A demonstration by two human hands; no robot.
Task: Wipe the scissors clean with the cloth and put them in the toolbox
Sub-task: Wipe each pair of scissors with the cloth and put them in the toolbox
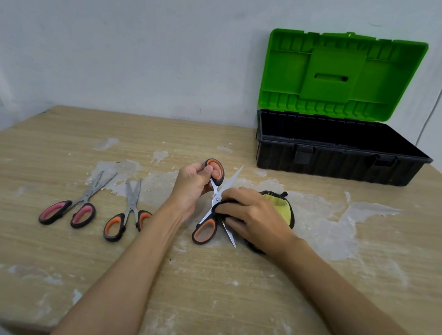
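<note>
Orange-handled scissors are spread wide open in the middle of the table. My left hand grips their upper handle loop. My right hand holds a yellow cloth with black edging folded around one blade near the pivot. The other handle loop lies low by my left wrist, and one blade tip points toward me. A black toolbox with its green lid raised stands at the back right; its inside looks dark.
Two more pairs of scissors lie to the left: one pink-handled, one orange-handled partly under my left forearm. The wooden table has patches of worn grey finish. A white wall rises close behind it.
</note>
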